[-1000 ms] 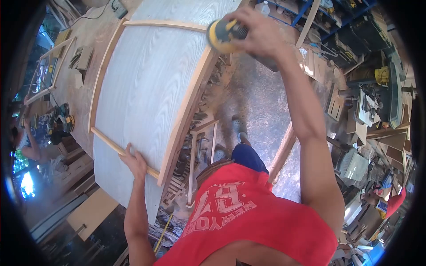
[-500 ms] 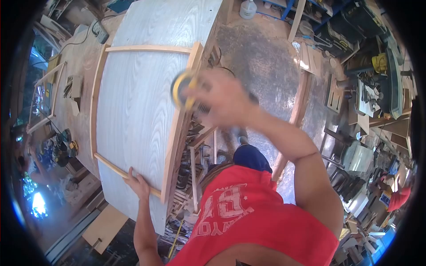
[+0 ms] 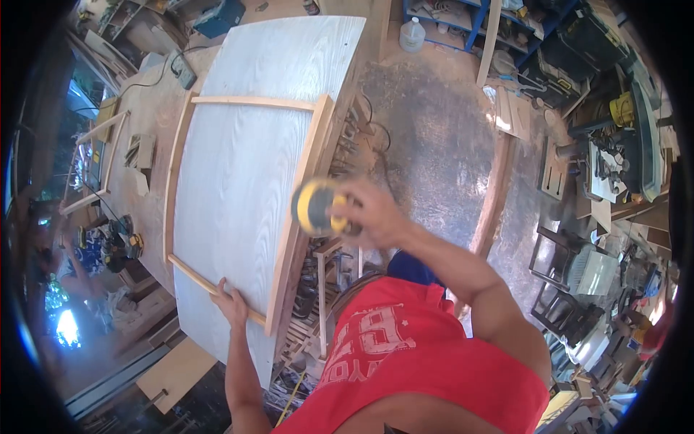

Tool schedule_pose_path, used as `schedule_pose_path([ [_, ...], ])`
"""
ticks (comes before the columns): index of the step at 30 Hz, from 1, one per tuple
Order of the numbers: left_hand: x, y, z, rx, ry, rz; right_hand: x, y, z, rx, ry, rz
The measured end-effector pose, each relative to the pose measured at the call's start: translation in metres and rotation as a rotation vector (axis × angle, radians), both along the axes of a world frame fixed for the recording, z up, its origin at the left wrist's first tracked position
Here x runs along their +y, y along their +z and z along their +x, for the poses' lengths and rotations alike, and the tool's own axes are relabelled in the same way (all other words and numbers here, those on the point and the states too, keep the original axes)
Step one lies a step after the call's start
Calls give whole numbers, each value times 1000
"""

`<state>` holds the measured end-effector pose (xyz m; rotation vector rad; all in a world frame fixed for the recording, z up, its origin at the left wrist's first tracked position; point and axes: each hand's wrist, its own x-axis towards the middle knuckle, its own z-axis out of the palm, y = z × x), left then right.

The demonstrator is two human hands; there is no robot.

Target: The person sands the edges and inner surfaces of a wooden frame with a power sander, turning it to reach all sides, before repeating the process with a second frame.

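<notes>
My right hand [image 3: 372,213] is wrapped around a yellow and black orbital sander [image 3: 316,207], tilted with its round pad toward the frame's right side. The sander overlaps the right long rail of a light wooden frame [image 3: 278,293]. That frame lies on a pale wood-grained panel [image 3: 231,170]. At the frame's near crosspiece, my left hand [image 3: 231,305] grips the thin strip, thumb and fingers on either side of it.
A worktable [image 3: 148,94] stretches left of the panel, with power tools [image 3: 119,242] and a power strip [image 3: 183,71] on it. Wood offcuts are stacked under the panel's right edge. A clear jug [image 3: 412,35] stands by blue shelves [image 3: 473,25]. Another person's arm [image 3: 72,264] shows at far left.
My right hand has brought the sander down along the right rail toward my body. My left hand stays on the near crosspiece. The whole view has shifted slightly.
</notes>
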<state>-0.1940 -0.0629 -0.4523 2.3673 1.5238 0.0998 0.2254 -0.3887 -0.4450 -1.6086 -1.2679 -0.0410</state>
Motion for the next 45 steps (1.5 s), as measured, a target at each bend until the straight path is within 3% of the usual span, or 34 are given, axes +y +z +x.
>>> schedule_pose_path([
  [2,-1,13,14,369,79,34,-12,5,-27,52,85,26],
  [3,-11,20,27,360,84,43,-20,8,-37,156,79,-14],
  [5,-56,27,74,31,-66,337,-37,13,-38,237,87,-56],
  [7,-112,60,140,-211,-302,-18,-58,17,-32,252,-27,-128],
  [9,-155,57,183,-76,-449,93,-80,27,-19,240,-61,-206],
  [12,-145,30,204,44,-423,188,-118,29,-1,181,-139,-345],
  [16,-128,37,187,69,-480,249,-163,35,10,114,-256,-432],
  [22,-81,177,181,53,-337,565,-181,34,4,196,-434,-462],
  [23,-69,220,185,159,-258,501,-180,33,4,253,-437,-482],
  [24,-46,247,178,67,-369,715,-178,31,7,246,-417,-478],
  [25,-23,272,172,91,-317,766,-177,29,8,229,-408,-444],
  [28,11,362,150,-67,-338,790,-172,34,12,193,-394,-386],
  [29,18,389,136,-139,-248,640,-169,36,13,182,-394,-370],
  [30,17,421,122,-67,-261,664,-170,37,13,180,-389,-363],
  [31,32,438,103,-393,-267,458,-168,39,14,210,-389,-340],
  [32,3,472,101,-267,-330,627,-165,39,16,239,-382,-323],
  [33,15,490,77,-364,-294,669,-164,38,19,234,-361,-331],
  [34,0,521,73,-270,-301,566,-163,36,23,241,-342,-317],
  [35,-17,538,74,-276,-338,618,-161,35,25,249,-321,-306],
  [38,-17,583,49,-297,-176,246,-150,41,31,210,-226,-345],
  [40,8,567,28,-416,-158,577,-140,52,29,162,-210,-353],
  [41,24,556,25,-574,-132,605,-138,56,28,114,-204,-338],
  [45,19,532,14,-728,-28,467,-134,63,27,137,-162,-343],
])
